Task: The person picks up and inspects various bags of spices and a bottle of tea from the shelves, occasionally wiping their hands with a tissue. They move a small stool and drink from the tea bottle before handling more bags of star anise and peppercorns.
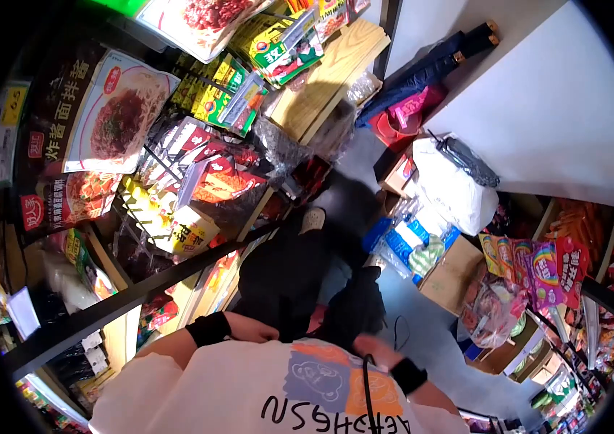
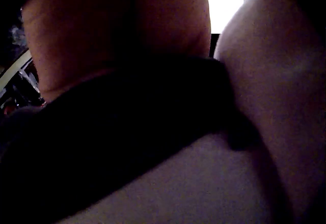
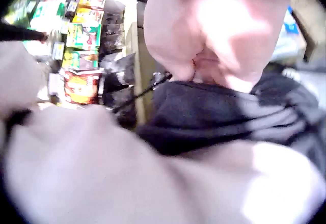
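My left hand (image 1: 252, 327), with a black band at its wrist, lies against the dark trousers (image 1: 278, 278) at the shirt's hem in the head view. Its fingertips are hidden there; the left wrist view is dark, filled by the back of the hand (image 2: 122, 25) and the wristband (image 2: 117, 122). On the other side, my right hand (image 1: 379, 351) is blurred at the trousers' edge. In the right wrist view that hand (image 3: 214, 30) points down, thumb and fingers curled into the dark cloth (image 3: 214, 112) and pinching it. A thin black cord (image 3: 142, 92) runs beside it.
Hanging food packets (image 1: 223, 177) fill the rack at left, behind a dark rail (image 1: 140, 293). A wooden board (image 1: 332, 79) juts out ahead. White bags (image 1: 451, 177), a cardboard box (image 1: 455, 271) and snack packs (image 1: 538, 271) stand at right, beside the grey floor (image 1: 422, 347).
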A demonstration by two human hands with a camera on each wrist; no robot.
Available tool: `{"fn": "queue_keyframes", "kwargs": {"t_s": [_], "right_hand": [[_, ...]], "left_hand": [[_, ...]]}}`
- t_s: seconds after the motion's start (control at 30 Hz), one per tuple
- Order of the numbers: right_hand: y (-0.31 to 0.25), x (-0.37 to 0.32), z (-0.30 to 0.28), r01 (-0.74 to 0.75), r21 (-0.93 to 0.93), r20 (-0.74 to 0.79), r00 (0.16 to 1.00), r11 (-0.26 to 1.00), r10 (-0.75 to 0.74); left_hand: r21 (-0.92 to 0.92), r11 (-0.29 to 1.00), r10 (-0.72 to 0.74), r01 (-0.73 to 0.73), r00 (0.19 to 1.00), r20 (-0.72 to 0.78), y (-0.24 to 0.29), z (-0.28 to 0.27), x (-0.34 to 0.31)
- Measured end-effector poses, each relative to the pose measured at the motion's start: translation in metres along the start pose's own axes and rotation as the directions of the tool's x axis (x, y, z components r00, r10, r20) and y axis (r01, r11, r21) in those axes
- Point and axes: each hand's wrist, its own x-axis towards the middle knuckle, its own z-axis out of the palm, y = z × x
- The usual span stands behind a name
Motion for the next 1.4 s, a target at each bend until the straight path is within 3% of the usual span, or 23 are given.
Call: {"fn": "queue_keyframes", "kwargs": {"t_s": [0.03, 0.07, 0.1, 0.13, 0.2, 0.23, 0.33, 0.47, 0.5, 0.6, 0.67, 0.77, 0.83, 0.9, 0.93, 0.97, 1.07, 1.1, 1.2, 1.3, 1.33, 1.4], "right_hand": [[-0.035, -0.017, 0.013, 0.074, -0.190, 0.227, 0.974, 0.979, -0.030], [-0.055, -0.020, 0.023, -0.058, 0.080, 0.228, 0.973, 0.995, 0.039], [-0.074, -0.023, 0.032, -0.183, 0.343, 0.228, 0.968, 0.921, 0.107], [-0.066, -0.006, 0.025, -0.112, 0.238, 0.226, 0.973, 0.965, 0.057], [-0.055, 0.031, 0.007, 0.041, 0.001, 0.248, 0.968, 0.999, -0.040], [-0.052, 0.051, 0.000, 0.195, -0.085, 0.309, 0.937, 0.977, -0.161], [-0.043, 0.104, -0.013, 0.125, -0.304, 0.362, 0.932, 0.944, -0.007], [-0.002, 0.158, -0.040, 0.288, -0.387, 0.468, 0.880, 0.876, -0.083], [0.011, 0.171, -0.045, 0.375, -0.496, 0.452, 0.882, 0.783, -0.136], [0.033, 0.181, -0.036, 0.355, -0.602, 0.291, 0.932, 0.715, -0.218], [0.064, 0.186, -0.023, 0.396, -0.482, 0.217, 0.918, 0.781, -0.332], [0.081, 0.163, 0.014, 0.421, -0.411, 0.036, 0.894, 0.809, -0.447], [0.102, 0.160, 0.022, 0.449, -0.495, -0.018, 0.850, 0.744, -0.526], [0.105, 0.149, 0.036, 0.479, -0.533, -0.066, 0.799, 0.698, -0.598], [0.101, 0.139, 0.043, 0.516, -0.538, -0.043, 0.773, 0.666, -0.633], [0.100, 0.129, 0.050, 0.503, -0.542, -0.052, 0.779, 0.673, -0.624], [0.086, 0.111, 0.072, 0.457, -0.649, -0.066, 0.763, 0.609, -0.643], [0.081, 0.110, 0.074, 0.463, -0.688, -0.048, 0.739, 0.559, -0.672], [0.051, 0.108, 0.078, 0.510, -0.600, -0.053, 0.743, 0.616, -0.667], [0.009, 0.116, 0.080, 0.546, -0.600, -0.025, 0.717, 0.584, -0.696], [-0.011, 0.117, 0.088, 0.549, -0.608, -0.024, 0.710, 0.574, -0.704], [-0.039, 0.134, 0.088, 0.599, -0.587, 0.024, 0.686, 0.545, -0.727]], "left_hand": [[0.055, 0.998, 0.008, -0.008, 1.000, 0.009, 0.000, -0.007, 0.003], [0.089, 0.992, -0.082, 0.084, 0.996, -0.023, 0.020, -0.014, -0.003], [0.153, 0.982, -0.107, 0.113, 0.993, -0.045, -0.007, -0.020, 0.016], [0.216, 0.966, -0.128, 0.141, 0.989, -0.070, -0.015, -0.028, 0.028], [0.289, 0.957, 0.021, 0.010, 0.995, -0.101, -0.026, -0.043, 0.043], [0.326, 0.944, 0.100, -0.058, 0.988, -0.114, -0.027, -0.049, 0.050], [0.268, 0.914, 0.336, -0.303, 0.938, -0.083, -0.076, -0.071, 0.090], [0.332, 0.881, 0.404, -0.339, 0.902, -0.152, -0.125, -0.085, 0.128], [0.353, 0.868, 0.427, -0.351, 0.889, -0.166, -0.137, -0.086, 0.136], [0.322, 0.814, 0.543, -0.483, 0.829, -0.131, -0.179, -0.075, 0.163], [0.300, 0.836, 0.524, -0.460, 0.830, -0.188, -0.187, -0.053, 0.154], [0.459, 0.801, 0.554, -0.384, 0.767, -0.324, -0.215, -0.043, 0.140], [0.680, 0.711, 0.668, -0.179, 0.475, -0.573, -0.234, -0.036, 0.126], [0.505, 0.863, 0.482, -0.010, 0.312, -0.818, -0.233, -0.024, 0.111], [0.622, 0.782, 0.611, 0.048, 0.142, -0.779, -0.243, -0.029, 0.110], [0.626, 0.778, 0.624, 0.060, 0.043, -0.780, -0.242, -0.031, 0.105], [0.672, 0.718, 0.667, -0.181, -0.097, -0.739, -0.221, -0.018, 0.087], [0.760, 0.594, 0.749, -0.263, -0.162, -0.642, -0.219, -0.021, 0.084], [0.527, 0.509, 0.632, -0.681, -0.119, -0.765, -0.211, -0.055, 0.083], [0.539, 0.299, 0.467, -0.787, -0.372, -0.802, -0.205, -0.102, 0.098], [0.478, 0.212, 0.389, -0.852, -0.375, -0.842, -0.201, -0.125, 0.101], [0.546, 0.208, 0.212, -0.811, -0.508, -0.835, -0.187, -0.158, 0.109]]}}
